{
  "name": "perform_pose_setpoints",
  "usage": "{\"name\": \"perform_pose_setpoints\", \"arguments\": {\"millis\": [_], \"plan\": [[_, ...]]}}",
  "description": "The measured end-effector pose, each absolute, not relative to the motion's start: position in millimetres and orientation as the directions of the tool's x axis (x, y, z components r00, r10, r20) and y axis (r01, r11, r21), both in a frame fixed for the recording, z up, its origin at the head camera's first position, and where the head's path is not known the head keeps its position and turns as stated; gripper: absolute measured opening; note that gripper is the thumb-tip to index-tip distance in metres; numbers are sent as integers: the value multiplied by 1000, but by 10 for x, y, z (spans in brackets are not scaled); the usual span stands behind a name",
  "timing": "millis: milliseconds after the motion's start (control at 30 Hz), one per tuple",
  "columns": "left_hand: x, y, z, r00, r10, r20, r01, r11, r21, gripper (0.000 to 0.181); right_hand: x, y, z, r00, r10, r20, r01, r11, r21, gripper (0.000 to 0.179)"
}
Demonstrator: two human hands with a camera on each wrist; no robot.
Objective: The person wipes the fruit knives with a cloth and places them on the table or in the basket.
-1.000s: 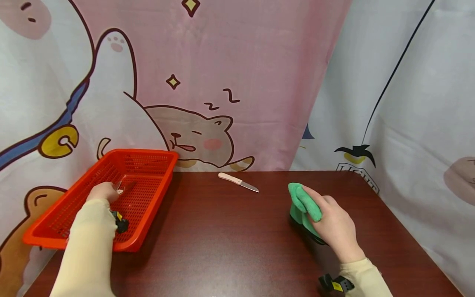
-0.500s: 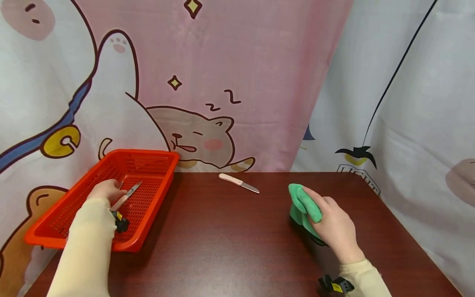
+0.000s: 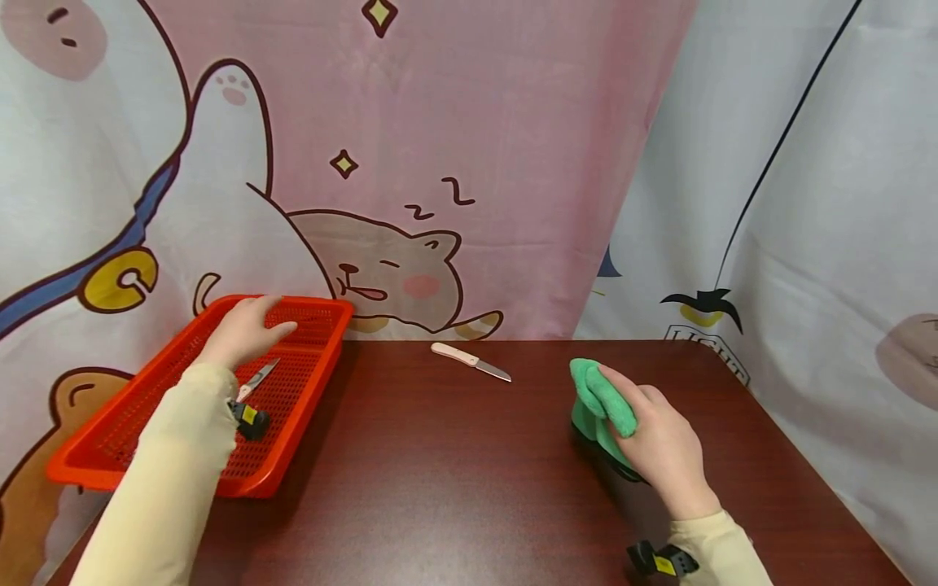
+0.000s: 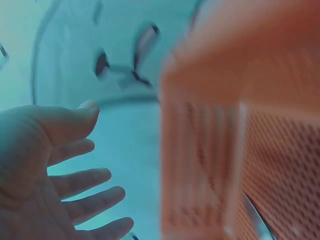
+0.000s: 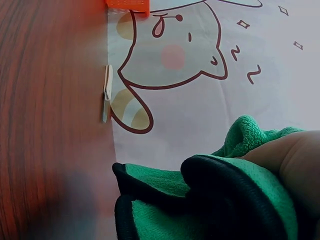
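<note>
My left hand point(image 3: 242, 332) hovers over the red plastic basket point(image 3: 308, 415), its fingers spread and holding nothing. In the left wrist view the same hand point(image 4: 65, 170) shows loosely extended fingers beside the blurred basket wall point(image 4: 200, 170). A knife point(image 3: 258, 378) lies in the basket, partly hidden behind my left wrist. At the right, my right hand point(image 3: 663, 443) grips a folded green cloth point(image 3: 601, 399) with a dark edge. That cloth point(image 5: 160, 220) fills the bottom of the right wrist view, with part of the hand behind it.
A second knife with a pale handle point(image 3: 454, 352) lies near the back edge of the dark wooden table point(image 3: 440, 472), between basket and cloth. Behind the table hangs a printed curtain point(image 3: 513, 163).
My left hand has let go of the knife, which now lies in the basket, then risen and moved forward with fingers opening. The right hand keeps holding the cloth in place.
</note>
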State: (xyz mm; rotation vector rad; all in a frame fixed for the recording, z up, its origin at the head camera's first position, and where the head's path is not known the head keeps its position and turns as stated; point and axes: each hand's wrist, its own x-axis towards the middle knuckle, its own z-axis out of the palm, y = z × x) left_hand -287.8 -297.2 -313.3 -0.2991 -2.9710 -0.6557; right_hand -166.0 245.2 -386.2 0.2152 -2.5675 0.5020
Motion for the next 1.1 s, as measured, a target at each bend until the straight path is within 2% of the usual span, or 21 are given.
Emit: {"name": "perform_pose_setpoints", "arguments": {"millis": [200, 400, 600, 800, 967, 1100], "plan": [[-2828, -2469, -2927, -951, 223, 215, 293, 872, 392, 62, -1658, 2441, -3860, -848, -51, 528, -250, 917, -312, 72], [-2816, -1980, -2946, -919, 274, 285, 366, 862, 350, 60, -1650, 2437, -3831, -846, -44, 531, -250, 913, -322, 72], [-2876, -1540, -3186, -866, 336, 370, 446, 854, 268, 57, -1638, 2441, -3830, -853, -42, 520, -247, 911, -331, 72], [-2990, -1125, -3520, -845, 378, 377, 478, 851, 218, 54, -1637, 2442, -3838, -860, -39, 509, -240, 911, -335, 73], [-3103, -826, -3784, -835, 409, 368, 496, 850, 180, 52, -1634, 2450, -3838, -866, -39, 498, -235, 912, -336, 74], [-3208, -666, -3969, -850, 409, 331, 483, 856, 185, 53, -1642, 2447, -3840, -869, -38, 493, -231, 912, -338, 74]]}}
